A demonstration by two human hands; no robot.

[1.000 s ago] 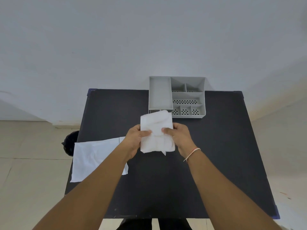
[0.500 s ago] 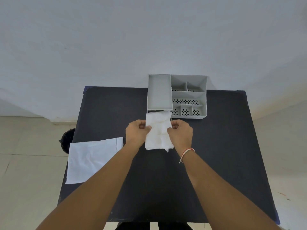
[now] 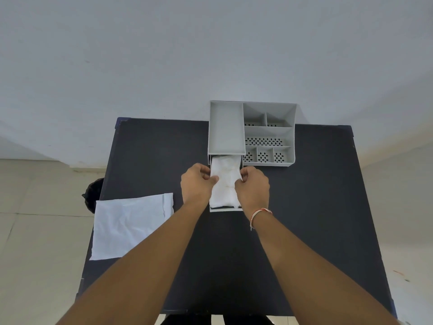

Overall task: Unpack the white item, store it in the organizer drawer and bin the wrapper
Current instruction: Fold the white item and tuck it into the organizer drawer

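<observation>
The white item (image 3: 225,181), a soft folded cloth-like piece, lies in the pulled-out drawer (image 3: 226,209) of the grey organizer (image 3: 290,132) at the table's far middle. My left hand (image 3: 196,184) pinches its left edge and my right hand (image 3: 253,187) pinches its right edge. Its far end reaches under the organizer's tall left tray. The white wrapper (image 3: 127,225) lies flat on the table's left side, overhanging the left edge.
The black table (image 3: 304,219) stands against a white wall. A dark bin (image 3: 92,195) sits on the tiled floor just off the table's left edge, behind the wrapper. The organizer's right half has several small perforated compartments.
Both hands carried the white item away from me and lowered it into the open drawer. The wrapper has not moved on the table.
</observation>
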